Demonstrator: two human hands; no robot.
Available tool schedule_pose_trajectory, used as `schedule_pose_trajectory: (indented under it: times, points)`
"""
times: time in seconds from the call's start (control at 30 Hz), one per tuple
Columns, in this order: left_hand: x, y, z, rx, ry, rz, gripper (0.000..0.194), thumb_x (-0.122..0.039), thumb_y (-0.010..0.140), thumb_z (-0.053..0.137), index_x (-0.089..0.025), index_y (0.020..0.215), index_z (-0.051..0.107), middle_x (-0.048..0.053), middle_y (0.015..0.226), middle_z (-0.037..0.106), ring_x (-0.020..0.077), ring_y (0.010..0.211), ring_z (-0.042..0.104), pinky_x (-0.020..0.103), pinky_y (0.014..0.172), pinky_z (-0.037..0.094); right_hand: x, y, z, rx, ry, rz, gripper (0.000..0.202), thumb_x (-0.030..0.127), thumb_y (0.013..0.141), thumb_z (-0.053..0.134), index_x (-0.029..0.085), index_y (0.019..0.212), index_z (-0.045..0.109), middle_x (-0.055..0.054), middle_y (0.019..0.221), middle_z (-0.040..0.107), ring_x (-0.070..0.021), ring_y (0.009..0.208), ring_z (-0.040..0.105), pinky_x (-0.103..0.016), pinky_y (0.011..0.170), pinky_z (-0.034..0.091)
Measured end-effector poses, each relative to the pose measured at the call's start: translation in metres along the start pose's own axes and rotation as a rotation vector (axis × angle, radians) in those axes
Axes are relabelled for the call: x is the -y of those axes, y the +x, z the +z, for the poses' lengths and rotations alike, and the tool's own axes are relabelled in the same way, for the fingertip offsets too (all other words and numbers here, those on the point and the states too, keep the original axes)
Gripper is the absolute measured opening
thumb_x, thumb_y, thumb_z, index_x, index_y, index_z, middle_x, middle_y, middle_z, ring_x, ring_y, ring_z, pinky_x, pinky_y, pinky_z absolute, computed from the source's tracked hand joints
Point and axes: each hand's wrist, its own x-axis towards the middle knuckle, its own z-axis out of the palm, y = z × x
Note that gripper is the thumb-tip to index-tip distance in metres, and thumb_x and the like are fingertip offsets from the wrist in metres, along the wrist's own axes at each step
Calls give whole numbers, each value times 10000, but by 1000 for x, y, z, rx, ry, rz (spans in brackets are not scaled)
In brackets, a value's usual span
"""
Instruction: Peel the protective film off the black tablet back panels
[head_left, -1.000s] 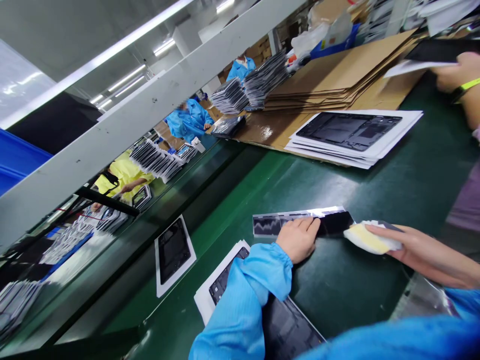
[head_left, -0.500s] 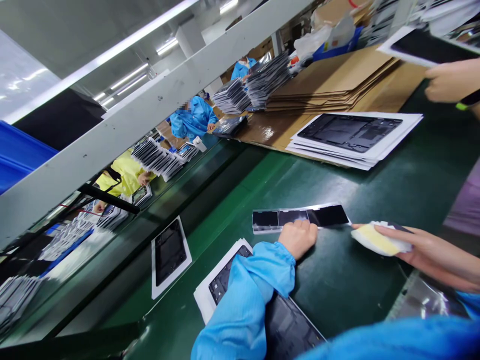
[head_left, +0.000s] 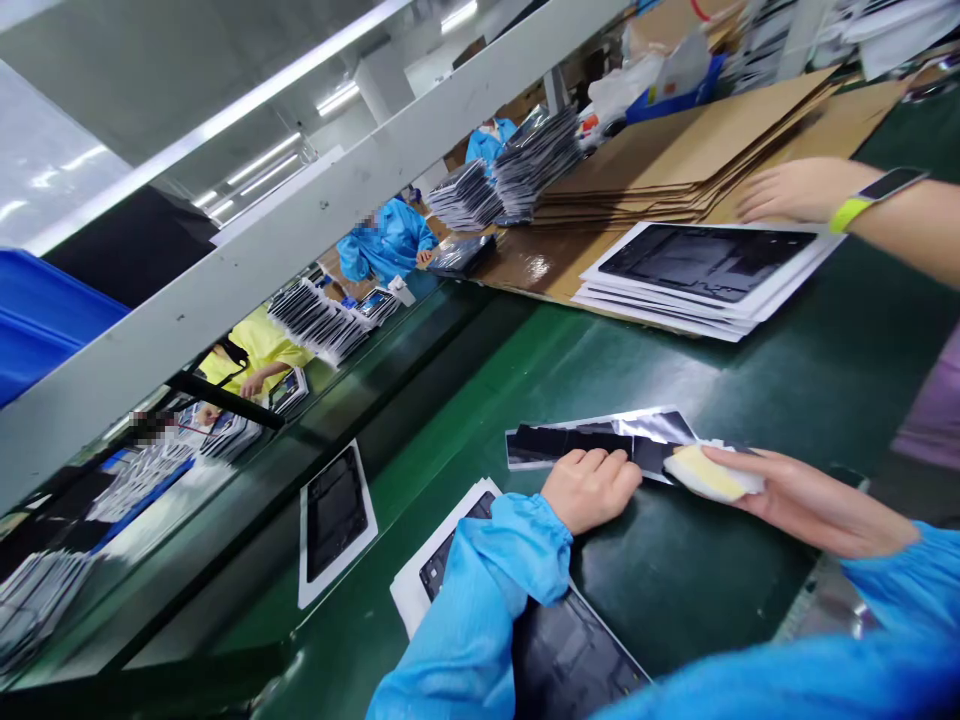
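Note:
A black film strip (head_left: 577, 441) lies at a slant over its shiny clear backing sheet (head_left: 664, 422) on the green work surface. My left hand (head_left: 592, 488) is closed, its curled fingers at the strip's near edge; the fingertips are partly hidden. My right hand (head_left: 817, 495) grips a yellow-and-white pad (head_left: 716, 472), which touches or overlaps the strip's right end. Under my left forearm lie black tablet-like housings, one (head_left: 566, 650) near me and another on white sheets (head_left: 435, 570).
A stack of white sheets with a black housing on top (head_left: 705, 262) sits beside flat cardboard (head_left: 675, 160). A co-worker's hand (head_left: 802, 190) with a green-banded watch reaches over there. Another housing (head_left: 337, 520) lies on the left strip of belt. Other people sit farther back.
My right hand has moved left with the pad, to the strip's end. The black film now lies askew on its backing. The co-worker's hand no longer holds a panel.

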Motion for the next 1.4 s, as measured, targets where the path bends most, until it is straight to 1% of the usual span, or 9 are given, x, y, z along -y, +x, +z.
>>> schedule_pose_trajectory:
  times: [0.07,0.17,0.3,0.47,0.6,0.9,1.07,1.23,1.4]
  points:
    - [2,-5,3,-3,8,-103,283,-328,917,428,-190,1119,569,71,1186,647,173,970,621,293,694,505,-5,4,3,18,-9,-3,121,290,461,565,214,531,628,-52,635,700,-204,626,630,-293,589,506]
    - [5,-10,4,14,24,-234,343,-235,901,456,-165,1231,513,95,1143,674,193,917,643,309,668,510,-10,4,9,53,5,-31,130,312,462,562,222,529,628,-51,641,699,-205,622,630,-303,604,498]
    - [-1,-12,0,39,23,-204,317,-176,933,373,-163,1197,547,55,1060,716,148,830,662,269,622,502,-15,4,19,110,50,-80,152,317,483,565,243,595,637,-26,714,701,-199,703,623,-309,669,473]
    - [-15,-12,-8,35,53,-152,361,-131,931,332,-126,1227,539,79,1175,671,162,945,652,274,644,504,-17,7,25,237,121,-142,315,312,500,593,274,811,625,4,802,690,-186,820,592,-300,720,446]
    - [-15,-16,-11,21,87,-187,349,-153,932,352,-119,1226,537,87,1148,684,169,869,666,288,598,500,-18,8,21,229,98,-129,282,305,482,604,265,759,644,-5,780,695,-193,798,600,-289,684,466]
    - [3,-21,-17,-22,131,-199,196,-129,889,484,-150,1029,619,81,936,724,157,755,662,268,552,421,-17,2,18,144,90,-90,158,284,517,556,212,629,643,-55,733,697,-199,698,625,-280,603,493]
    - [12,-12,-13,-17,123,-160,146,-101,831,548,-170,726,622,24,631,645,163,626,606,284,518,359,-8,12,9,80,58,-61,124,215,586,501,206,587,624,-56,617,688,-166,560,627,-266,519,508]
    - [6,1,-11,-31,84,-112,144,-122,864,512,-182,806,629,32,713,651,150,658,589,286,526,335,7,15,5,68,23,-44,105,186,585,521,200,565,623,-49,551,675,-139,446,597,-236,417,497]
    - [5,8,-10,-34,59,-126,231,-103,873,478,-182,704,614,43,665,630,174,685,591,295,529,315,14,9,4,89,35,-53,157,231,601,491,223,648,640,-43,672,693,-157,603,624,-257,536,510]
